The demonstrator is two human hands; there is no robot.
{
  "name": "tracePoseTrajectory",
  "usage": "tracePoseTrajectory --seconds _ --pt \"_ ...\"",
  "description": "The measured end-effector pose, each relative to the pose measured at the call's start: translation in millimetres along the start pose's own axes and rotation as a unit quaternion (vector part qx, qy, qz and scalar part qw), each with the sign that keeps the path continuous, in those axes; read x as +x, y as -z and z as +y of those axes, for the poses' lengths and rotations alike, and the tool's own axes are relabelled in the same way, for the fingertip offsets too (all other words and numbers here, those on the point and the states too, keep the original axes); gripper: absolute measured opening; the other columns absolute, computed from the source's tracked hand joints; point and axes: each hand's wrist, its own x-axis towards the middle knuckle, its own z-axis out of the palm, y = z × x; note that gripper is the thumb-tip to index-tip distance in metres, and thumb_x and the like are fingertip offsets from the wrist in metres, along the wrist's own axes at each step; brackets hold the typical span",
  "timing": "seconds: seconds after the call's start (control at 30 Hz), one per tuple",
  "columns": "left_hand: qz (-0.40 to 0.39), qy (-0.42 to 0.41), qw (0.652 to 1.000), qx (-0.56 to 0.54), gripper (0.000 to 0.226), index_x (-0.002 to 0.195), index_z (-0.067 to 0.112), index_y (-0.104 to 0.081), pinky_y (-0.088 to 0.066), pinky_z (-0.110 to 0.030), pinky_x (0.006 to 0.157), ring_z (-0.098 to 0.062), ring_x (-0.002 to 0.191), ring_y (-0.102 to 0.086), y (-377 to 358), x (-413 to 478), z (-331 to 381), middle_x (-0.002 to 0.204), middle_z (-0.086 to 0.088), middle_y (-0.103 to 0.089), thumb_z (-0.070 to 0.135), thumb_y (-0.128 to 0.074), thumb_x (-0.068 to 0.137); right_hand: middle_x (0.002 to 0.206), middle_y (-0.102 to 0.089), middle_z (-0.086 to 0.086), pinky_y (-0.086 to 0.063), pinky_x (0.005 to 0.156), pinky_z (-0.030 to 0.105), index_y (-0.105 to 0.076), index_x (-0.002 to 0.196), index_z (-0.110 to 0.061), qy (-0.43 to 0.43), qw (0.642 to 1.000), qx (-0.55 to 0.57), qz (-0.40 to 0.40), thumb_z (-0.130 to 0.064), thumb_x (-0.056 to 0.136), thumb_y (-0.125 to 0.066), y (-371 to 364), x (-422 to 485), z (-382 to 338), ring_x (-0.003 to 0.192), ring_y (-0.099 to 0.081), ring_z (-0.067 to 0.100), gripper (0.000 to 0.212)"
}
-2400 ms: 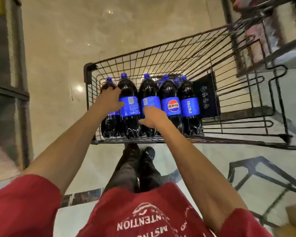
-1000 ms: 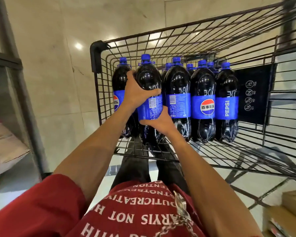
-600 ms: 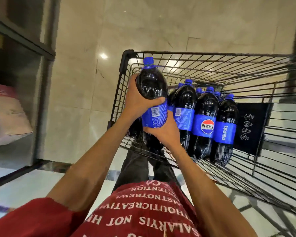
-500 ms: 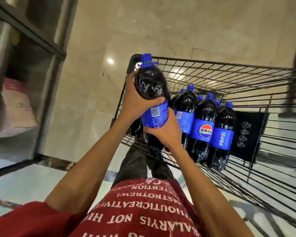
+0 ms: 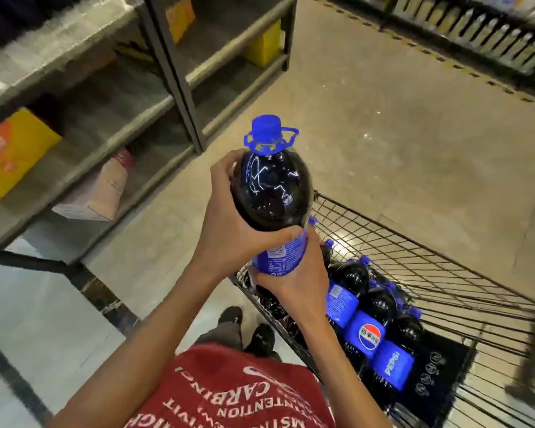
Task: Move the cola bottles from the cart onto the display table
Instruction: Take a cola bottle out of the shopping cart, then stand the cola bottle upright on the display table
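The cola bottle (image 5: 271, 193) is at the centre of the frame, upright with a slight tilt, held in both hands above the near left corner of the cart (image 5: 414, 261) and touching none of its wires. The left hand (image 5: 229, 230) grips the dark shoulder from the left, fingers curled round the far side and thumb laid across the front just above the blue label (image 5: 280, 256). The right hand (image 5: 294, 288) closes round the label from below and from the right, and its fingers hide the lower body. Above the hands the blue cap (image 5: 266, 128) with its blue carry ring stands free. Just below and to the right, the other cola bottles (image 5: 368, 322) stand packed together in the near end of the wire cart, blue labels facing up, two of them with a logo showing. A red printed shirt (image 5: 238, 393) fills the bottom centre, and two dark shoes (image 5: 232, 316) show just above it, left of the cart. Beige tiled floor (image 5: 399, 134) spreads across the right and centre. Grey metal shelving (image 5: 167, 66) takes up the upper left, with a yellow and orange box (image 5: 10, 152) on a shelf at the left edge and a pale carton (image 5: 102, 189) lower down. A blurred row of bottles (image 5: 476, 29) lines the upper right corner.
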Motion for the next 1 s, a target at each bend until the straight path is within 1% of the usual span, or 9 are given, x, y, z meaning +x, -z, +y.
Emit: tracePoseTrajectory --seconds 0.1,0.23,0.37,0.43,0.53,0.63,0.8,0.87,1.0 --pt "0.048 -0.024 0.998 0.012 0.109 0.14 0.019 -0.031 -0.046 -0.019 0.101 -0.003 0.127 -0.053 35.1 -3.9 17.4 0.138 0.015 -0.046 0.017 -0.096 0.052 0.107 -0.057 -0.02 -0.053 0.076 0.037 -0.039 0.11 -0.046 0.052 0.998 -0.006 -0.028 -0.054 0.045 -0.088 -12.3 3.3 -29.9 0.096 -0.06 0.007 0.082" --pt "0.113 -0.052 0.992 0.036 0.11 0.139 0.023 -0.029 -0.043 -0.014 0.101 0.004 0.127 -0.05 82.5 -3.4 26.2 0.131 0.037 -0.043 0.021 -0.096 0.051 0.112 -0.059 -0.02 -0.054 0.079 0.037 -0.043 0.115 -0.045 0.117 0.991 0.002 -0.065 -0.055 0.045 -0.087 -42.6 14.0 -66.6 0.1 -0.06 0.005 0.083" --pt "0.171 -0.055 0.982 0.05 0.111 0.138 0.023 -0.03 -0.042 -0.017 0.104 -0.004 0.131 -0.049 136.7 1.8 24.8 0.138 0.015 -0.044 0.018 -0.097 0.051 0.116 -0.058 -0.019 -0.054 0.083 0.039 -0.041 0.12 -0.045 0.161 0.982 0.006 -0.103 -0.057 0.046 -0.087 -86.3 24.2 -101.7 0.105 -0.06 0.008 0.088" --pt "0.191 -0.056 0.978 0.061 0.114 0.138 0.023 -0.03 -0.042 -0.02 0.105 -0.006 0.132 -0.049 167.6 5.5 20.9 0.138 0.013 -0.044 0.016 -0.101 0.05 0.117 -0.058 -0.021 -0.053 0.085 0.035 -0.038 0.122 -0.052 0.175 0.977 0.007 -0.12 -0.058 0.047 -0.087 -111.8 28.4 -121.2 0.105 -0.06 0.007 0.09" --pt "0.208 -0.069 0.972 0.083 0.112 0.14 0.021 -0.029 -0.042 -0.016 0.103 -0.003 0.131 -0.048 216.5 13.3 14.2 0.136 0.023 -0.042 0.012 -0.099 0.053 0.11 -0.057 -0.026 -0.046 0.077 0.017 -0.027 0.11 -0.072 0.208 0.968 0.014 -0.137 -0.054 0.048 -0.089 -153.3 34.2 -153.9 0.099 -0.058 0.0 0.089" --pt "0.222 -0.074 0.967 0.098 0.112 0.141 0.02 -0.03 -0.04 -0.012 0.102 0.003 0.128 -0.048 265.6 23.8 7.5 0.129 0.039 -0.04 0.012 -0.099 0.053 0.11 -0.059 -0.022 -0.048 0.076 0.019 -0.025 0.109 -0.068 0.214 0.965 0.017 -0.149 -0.058 0.045 -0.087 -197.9 38.3 -186.4 0.098 -0.06 0.001 0.089" --pt "0.24 -0.082 0.96 0.115 0.113 0.139 0.023 -0.031 -0.039 -0.011 0.101 0.003 0.126 -0.049 335.8 49.0 -5.6 0.126 0.04 -0.041 0.013 -0.1 0.05 0.109 -0.058 -0.025 -0.046 0.077 0.015 -0.027 0.112 -0.072 0.224 0.961 0.033 -0.162 -0.062 0.044 -0.085 -261.6 51.2 -229.4 0.095 -0.058 -0.004 0.09" --pt "0.25 -0.082 0.958 0.117 0.113 0.139 0.021 -0.032 -0.039 -0.012 0.101 0.002 0.126 -0.049 358.0 60.8 -9.4 0.128 0.036 -0.042 0.013 -0.1 0.049 0.109 -0.06 -0.024 -0.051 0.08 0.02 -0.03 0.112 -0.068 0.226 0.959 0.039 -0.167 -0.061 0.044 -0.086 -281.6 60.0 -244.8 0.096 -0.059 -0.003 0.088" --pt "0.262 -0.079 0.955 0.113 0.113 0.14 0.014 -0.033 -0.04 -0.018 0.105 -0.007 0.13 -0.05 389.6 89.4 -16.8 0.137 0.008 -0.046 0.014 -0.1 0.05 0.116 -0.059 -0.022 -0.057 0.085 0.037 -0.038 0.124 -0.049 0.235 0.956 0.04 -0.169 -0.061 0.045 -0.088 -312.7 84.7 -268.8 0.104 -0.061 0.003 0.094"
